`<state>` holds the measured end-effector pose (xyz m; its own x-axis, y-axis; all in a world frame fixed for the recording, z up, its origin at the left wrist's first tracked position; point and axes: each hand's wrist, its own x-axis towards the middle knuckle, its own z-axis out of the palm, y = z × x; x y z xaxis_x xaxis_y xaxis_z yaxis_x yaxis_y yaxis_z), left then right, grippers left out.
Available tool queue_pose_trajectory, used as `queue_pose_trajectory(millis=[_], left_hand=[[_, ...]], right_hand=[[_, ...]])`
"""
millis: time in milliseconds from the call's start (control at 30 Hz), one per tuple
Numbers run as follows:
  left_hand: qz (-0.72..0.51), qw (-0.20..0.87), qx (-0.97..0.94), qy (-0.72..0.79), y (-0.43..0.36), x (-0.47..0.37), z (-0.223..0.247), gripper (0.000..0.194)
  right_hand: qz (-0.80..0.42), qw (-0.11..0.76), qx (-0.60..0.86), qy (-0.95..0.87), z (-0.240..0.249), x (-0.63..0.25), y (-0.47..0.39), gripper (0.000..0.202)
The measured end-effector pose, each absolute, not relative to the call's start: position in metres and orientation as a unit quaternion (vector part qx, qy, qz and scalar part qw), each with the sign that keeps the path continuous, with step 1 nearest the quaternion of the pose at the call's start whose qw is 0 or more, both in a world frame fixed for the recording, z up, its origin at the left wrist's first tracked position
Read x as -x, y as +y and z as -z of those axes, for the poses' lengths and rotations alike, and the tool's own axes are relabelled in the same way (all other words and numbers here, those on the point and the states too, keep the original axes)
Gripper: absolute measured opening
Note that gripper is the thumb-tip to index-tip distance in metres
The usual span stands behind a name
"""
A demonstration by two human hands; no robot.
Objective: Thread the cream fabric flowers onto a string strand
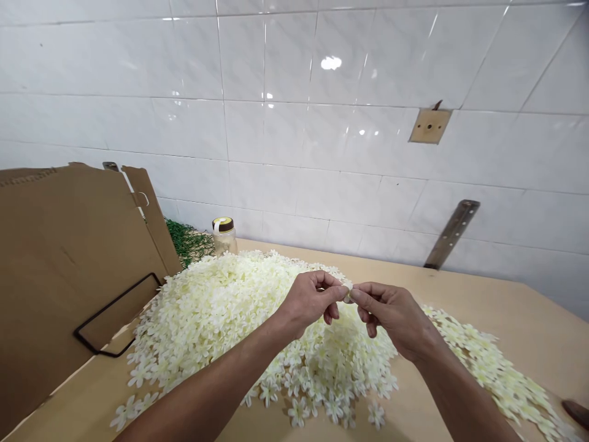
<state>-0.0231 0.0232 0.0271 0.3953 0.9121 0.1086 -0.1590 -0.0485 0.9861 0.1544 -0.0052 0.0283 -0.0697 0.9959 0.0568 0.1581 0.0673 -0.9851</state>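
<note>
My left hand (pixel 317 298) and my right hand (pixel 391 313) meet in front of me, fingertips nearly touching. Between their thumbs and forefingers is a small white artificial flower (pixel 348 291), mostly covered by the fingers. Both hands are closed in a pinch on it. Below and to the left spreads a large heap of pale yellow-white artificial flowers (pixel 221 301), each with several petals. Single flowers (pixel 299 411) lie loose at the heap's front edge. To the right, partly behind my right forearm, is a second, flatter spread of the same flowers (pixel 488 362).
A cardboard box (pixel 69 258) stands at the left, a black wire frame (pixel 115 307) against it. Behind the heap are a lidded jar (pixel 224 236) and green plastic foliage (pixel 186 239). A metal bracket (pixel 453 233) is fixed to the tiled wall (pixel 285 135) behind the wooden table (pixel 510 307).
</note>
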Motion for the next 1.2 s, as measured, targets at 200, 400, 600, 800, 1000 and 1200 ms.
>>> queue_pose_trajectory(millis=[200, 400, 600, 800, 1000, 1200], left_hand=[[-0.432, 0.621, -0.573, 0.314, 0.024, 0.021, -0.021, 0.026], [-0.386, 0.709, -0.527, 0.264, 0.026, 0.024, -0.021, 0.036], [-0.387, 0.732, -0.486, 0.279, 0.028, 0.024, -0.022, 0.037], [-0.417, 0.73, -0.459, 0.286, 0.031, 0.025, -0.023, 0.035], [-0.432, 0.727, -0.442, 0.299, 0.035, 0.028, -0.026, 0.034], [-0.432, 0.706, -0.472, 0.303, 0.037, 0.031, -0.024, 0.034]], right_hand=[[-0.458, 0.45, 0.499, -0.582, -0.026, -0.154, -0.003, 0.048], [-0.465, 0.45, 0.503, -0.574, -0.021, -0.152, -0.003, 0.048], [-0.471, 0.448, 0.504, -0.568, -0.019, -0.154, -0.001, 0.05], [-0.518, 0.475, 0.475, -0.53, -0.021, -0.158, 0.001, 0.051], [-0.52, 0.486, 0.477, -0.516, -0.025, -0.16, 0.001, 0.05], [-0.499, 0.484, 0.496, -0.52, -0.024, -0.161, 0.003, 0.048]])
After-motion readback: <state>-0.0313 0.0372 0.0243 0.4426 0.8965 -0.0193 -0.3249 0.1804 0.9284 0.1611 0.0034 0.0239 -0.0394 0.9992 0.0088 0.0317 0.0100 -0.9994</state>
